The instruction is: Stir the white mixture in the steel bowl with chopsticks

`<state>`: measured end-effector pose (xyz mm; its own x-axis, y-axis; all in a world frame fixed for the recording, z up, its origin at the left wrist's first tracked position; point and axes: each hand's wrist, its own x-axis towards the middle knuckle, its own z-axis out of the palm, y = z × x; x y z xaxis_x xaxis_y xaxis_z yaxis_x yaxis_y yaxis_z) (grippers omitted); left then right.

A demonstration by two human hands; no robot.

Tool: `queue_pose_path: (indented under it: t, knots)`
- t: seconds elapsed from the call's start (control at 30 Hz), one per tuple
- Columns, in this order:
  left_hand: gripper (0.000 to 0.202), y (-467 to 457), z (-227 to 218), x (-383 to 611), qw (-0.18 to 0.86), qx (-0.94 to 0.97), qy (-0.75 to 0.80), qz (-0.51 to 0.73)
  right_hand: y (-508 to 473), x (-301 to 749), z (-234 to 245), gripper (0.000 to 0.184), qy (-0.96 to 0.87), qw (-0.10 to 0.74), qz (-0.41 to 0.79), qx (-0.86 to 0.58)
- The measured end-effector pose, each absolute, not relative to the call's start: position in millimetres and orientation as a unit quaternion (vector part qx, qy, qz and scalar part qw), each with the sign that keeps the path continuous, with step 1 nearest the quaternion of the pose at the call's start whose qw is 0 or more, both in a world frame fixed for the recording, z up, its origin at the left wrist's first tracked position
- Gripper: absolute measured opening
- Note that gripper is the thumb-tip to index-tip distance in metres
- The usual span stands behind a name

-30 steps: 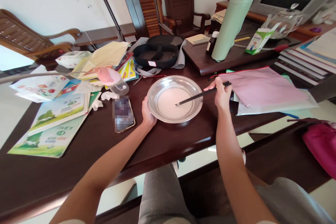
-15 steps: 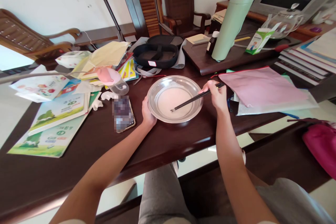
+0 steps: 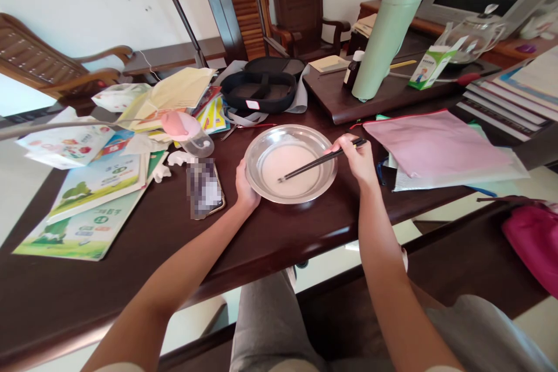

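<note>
A shiny metal bowl (image 3: 325,154) holding a pale, milky liquid sits on the dark wooden table (image 3: 270,238) in front of me. My left hand (image 3: 245,187) grips the bowl's near left rim. My right hand (image 3: 358,157) is closed on a pair of dark chopsticks (image 3: 314,164), whose tips dip into the liquid left of the bowl's middle.
A phone (image 3: 204,189) lies just left of the bowl, beside a pink-capped bottle (image 3: 188,132) and a heap of booklets (image 3: 93,186). A black divided lunch box (image 3: 258,92) sits behind. A pink zip folder (image 3: 429,142), a green flask (image 3: 386,35) and stacked books (image 3: 510,99) lie to the right.
My right hand has moved left toward the bowl, and the chopstick tips have swept leftward through the liquid. My left hand has stayed on the rim.
</note>
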<state>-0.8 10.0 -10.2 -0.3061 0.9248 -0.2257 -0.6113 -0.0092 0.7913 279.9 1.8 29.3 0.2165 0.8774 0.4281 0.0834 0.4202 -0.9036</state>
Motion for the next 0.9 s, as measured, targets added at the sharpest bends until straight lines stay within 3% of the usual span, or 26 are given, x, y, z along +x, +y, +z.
queue_pose_path:
  t: [0.23,0.43,0.63,0.9]
  knots:
    - [0.031,10.8,-11.6,-1.1,0.562,0.195,0.409,0.692,7.6,286.8,26.6,0.073,-0.460,0.722,0.239,-0.459]
    - [0.031,11.5,-12.7,-1.1,0.563,0.212,0.399,0.692,4.1,281.3,26.3,0.070,-0.542,0.651,0.295,-0.441]
    - [0.033,11.4,-14.4,-3.0,0.559,0.200,0.416,0.689,7.1,287.3,24.8,0.071,-0.471,0.721,0.240,-0.449]
    - [0.034,11.7,-14.6,-3.2,0.555,0.209,0.419,0.687,4.1,282.5,25.5,0.069,-0.540,0.652,0.291,-0.445]
